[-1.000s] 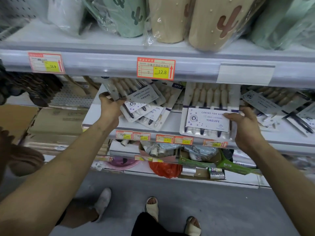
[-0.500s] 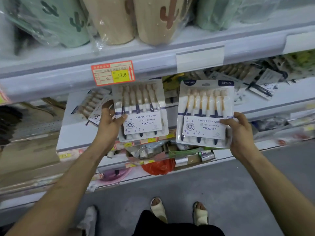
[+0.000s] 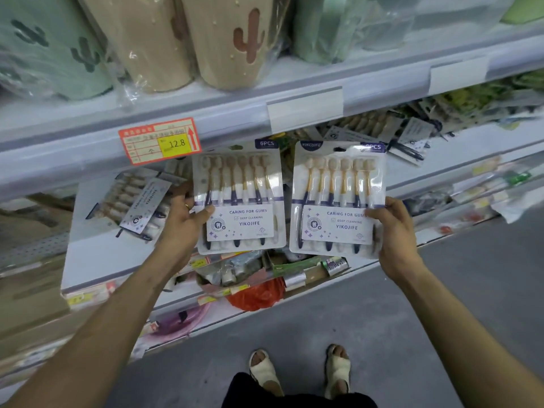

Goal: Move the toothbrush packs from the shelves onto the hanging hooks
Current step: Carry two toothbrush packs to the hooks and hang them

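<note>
I hold two clear blister packs of six toothbrushes upright in front of the shelving. My left hand (image 3: 184, 223) grips the left pack (image 3: 240, 201) by its left edge, thumb on the front. My right hand (image 3: 393, 231) grips the right pack (image 3: 337, 198) by its lower right edge. Both packs are off the white shelf (image 3: 97, 260). More toothbrush packs lie flat on that shelf, a few at the left (image 3: 137, 207) and several in a heap at the right (image 3: 391, 134). No hanging hooks are in view.
The upper shelf (image 3: 235, 113) carries wrapped cactus-print bins (image 3: 232, 39) and an orange price tag (image 3: 160, 141). Below the packs a low shelf holds jumbled small goods and an orange bag (image 3: 256, 294). Grey floor and my sandalled feet (image 3: 300, 372) are underneath.
Both hands have lifted their packs off the shelf and turned them upright, side by side. The view has swung to the right and upward.
</note>
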